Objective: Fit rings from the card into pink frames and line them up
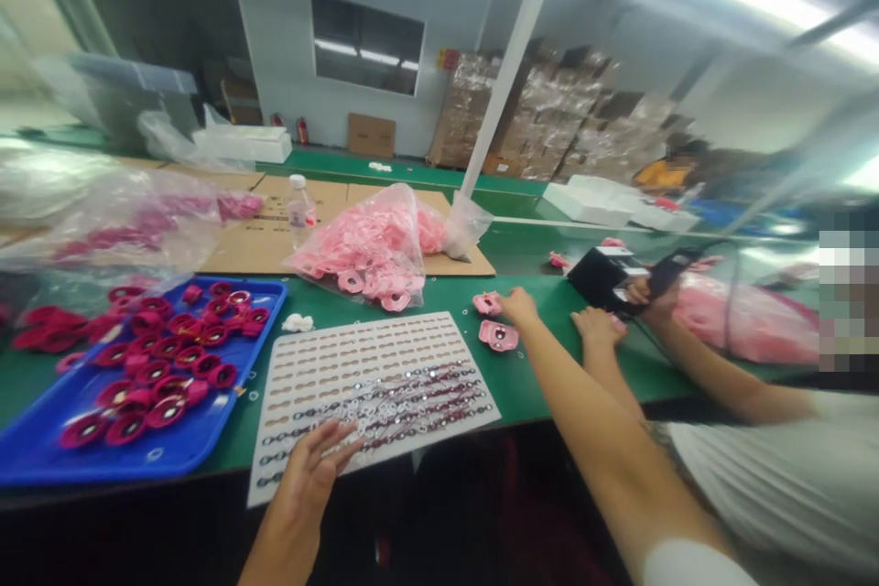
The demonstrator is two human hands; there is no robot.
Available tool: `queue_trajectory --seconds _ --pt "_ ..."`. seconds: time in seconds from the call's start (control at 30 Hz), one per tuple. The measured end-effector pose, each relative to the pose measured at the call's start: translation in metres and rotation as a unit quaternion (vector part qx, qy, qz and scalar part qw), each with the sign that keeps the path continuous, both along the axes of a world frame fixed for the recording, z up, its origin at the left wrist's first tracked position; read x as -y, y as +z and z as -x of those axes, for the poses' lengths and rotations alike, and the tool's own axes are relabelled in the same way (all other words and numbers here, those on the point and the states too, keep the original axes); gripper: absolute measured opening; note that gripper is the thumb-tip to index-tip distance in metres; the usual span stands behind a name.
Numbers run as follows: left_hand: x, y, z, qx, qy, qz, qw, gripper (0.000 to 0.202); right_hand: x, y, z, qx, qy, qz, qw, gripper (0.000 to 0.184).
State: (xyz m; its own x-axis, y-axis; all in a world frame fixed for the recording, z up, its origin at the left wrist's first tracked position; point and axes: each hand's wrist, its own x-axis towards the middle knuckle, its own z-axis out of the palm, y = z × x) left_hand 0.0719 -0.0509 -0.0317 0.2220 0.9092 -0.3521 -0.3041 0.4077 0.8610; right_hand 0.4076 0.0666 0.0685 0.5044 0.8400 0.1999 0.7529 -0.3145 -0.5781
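Observation:
My left hand (317, 462) is open, its fingers stretched over the near edge of a white sheet (302, 366) with rows of cut-out slots. Small dark chain-like pieces and clear rings (395, 403) lie over its nearer rows. My right hand (520, 307) reaches out across the green table, fingers closed at the right edge of a pink plastic part (486, 303); the fingertips are partly hidden. Closer to me lies a second pink part (498, 336) with a dark opening, apart from the hand.
At left, a blue tray (226, 439) holds several magenta parts (168, 348). Behind the sheet stand a bag of pink parts (371, 243) and a bottle (299, 206). On the right, a co-worker's hand (597, 327) rests near a black box (597, 279).

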Motion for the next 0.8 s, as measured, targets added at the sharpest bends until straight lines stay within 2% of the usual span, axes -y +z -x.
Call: queue_trajectory --seconds 0.1,0.2,0.3,0.37,0.43,0.53,0.63,0.8 --pt "0.009 0.026 0.007 -0.115 0.018 -0.076 0.99 0.033 0.01 -0.016 0.027 0.015 0.073 -0.013 0.997 0.028" --pt "0.011 0.04 0.014 -0.217 0.013 -0.087 0.972 0.026 0.033 -0.041 0.077 0.013 0.194 -0.015 0.981 0.02" --pt "0.009 0.041 0.018 -0.254 -0.005 -0.109 0.961 0.022 0.055 -0.067 0.126 0.047 0.298 -0.012 0.953 0.012" --pt "0.008 0.037 0.018 -0.257 0.022 -0.129 0.957 0.021 0.062 -0.081 0.148 0.08 0.329 -0.014 0.941 0.013" --pt "0.007 0.032 0.017 -0.241 0.052 -0.136 0.959 0.02 0.062 -0.089 0.159 0.092 0.333 -0.012 0.938 0.012" --pt "0.007 0.029 0.017 -0.211 0.076 -0.13 0.966 0.019 0.054 -0.094 0.162 0.093 0.334 -0.005 0.938 0.011" --pt "0.007 0.028 0.018 -0.229 0.08 -0.141 0.96 0.019 0.047 -0.093 0.159 0.094 0.343 0.005 0.934 0.011" --pt "0.008 0.028 0.022 -0.243 0.065 -0.155 0.955 0.02 0.047 -0.075 0.155 0.101 0.341 -0.006 0.934 0.015"
